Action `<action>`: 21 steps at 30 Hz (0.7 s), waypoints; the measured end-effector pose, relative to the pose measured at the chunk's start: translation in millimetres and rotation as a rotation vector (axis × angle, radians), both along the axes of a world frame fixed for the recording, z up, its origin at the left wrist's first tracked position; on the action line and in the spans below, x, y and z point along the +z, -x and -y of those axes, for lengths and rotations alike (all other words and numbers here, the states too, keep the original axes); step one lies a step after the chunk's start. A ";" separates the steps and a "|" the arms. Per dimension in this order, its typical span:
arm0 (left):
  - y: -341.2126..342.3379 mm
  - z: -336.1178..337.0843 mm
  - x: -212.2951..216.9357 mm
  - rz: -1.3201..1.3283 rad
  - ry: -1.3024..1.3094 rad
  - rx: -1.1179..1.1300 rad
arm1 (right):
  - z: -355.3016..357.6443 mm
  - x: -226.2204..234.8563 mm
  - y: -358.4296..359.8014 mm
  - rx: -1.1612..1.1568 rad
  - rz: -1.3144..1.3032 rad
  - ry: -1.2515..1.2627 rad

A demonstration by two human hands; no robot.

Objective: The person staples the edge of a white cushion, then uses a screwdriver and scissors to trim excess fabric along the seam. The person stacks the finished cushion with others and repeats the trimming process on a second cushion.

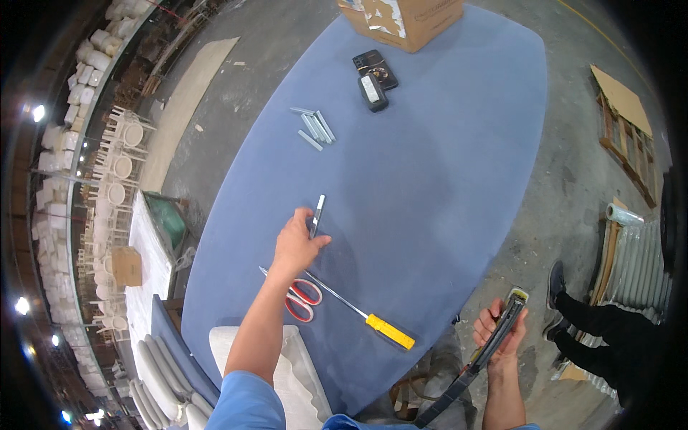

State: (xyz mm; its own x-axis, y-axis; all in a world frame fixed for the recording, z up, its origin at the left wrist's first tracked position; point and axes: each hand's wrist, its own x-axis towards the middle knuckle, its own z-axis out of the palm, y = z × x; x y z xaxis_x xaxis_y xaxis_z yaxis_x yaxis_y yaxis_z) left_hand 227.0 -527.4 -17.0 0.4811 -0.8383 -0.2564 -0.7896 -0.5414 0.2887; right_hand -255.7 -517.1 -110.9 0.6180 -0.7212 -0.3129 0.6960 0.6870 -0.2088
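Observation:
Over the blue padded table (430, 236), my left hand (295, 247) pinches a short grey strip of staples (319, 209) between thumb and fingers. My right hand (510, 342) is wrapped round a dark staple gun (494, 340) beyond the table's right edge, its long narrow body slanting down toward me. Several loose staple strips (315, 127) lie farther up the table. Close to my left forearm are red-handled scissors (304, 299) and a screwdriver with a yellow handle (389, 331).
A cardboard box (423, 25) stands at the table's far end, with a black phone-like item and a small black case (373, 92) nearer. White padded fabric (301, 365) lies by the near left edge. At right, a person's dark-clothed legs (595, 330) stand near wrapped tubes and a pallet (625, 143).

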 end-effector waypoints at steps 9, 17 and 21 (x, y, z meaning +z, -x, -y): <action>63.7 -35.7 21.4 -0.594 0.240 0.101 | -49.7 -8.5 8.6 -0.037 -0.021 0.027; 263.3 -201.0 82.1 -0.900 0.206 -0.261 | -126.4 4.8 0.8 -0.130 -0.150 0.057; 316.0 -261.5 105.6 -0.615 0.216 -0.361 | -170.7 0.0 3.8 -0.129 -0.094 0.168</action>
State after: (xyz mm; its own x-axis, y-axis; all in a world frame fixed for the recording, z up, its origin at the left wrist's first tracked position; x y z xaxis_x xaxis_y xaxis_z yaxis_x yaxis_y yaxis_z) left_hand -89.0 -265.9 88.7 -0.0111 -0.9793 -0.2019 -0.5696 -0.1597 0.8063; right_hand -259.5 -346.4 -111.0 0.4910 -0.8392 -0.2339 0.7480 0.5437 -0.3807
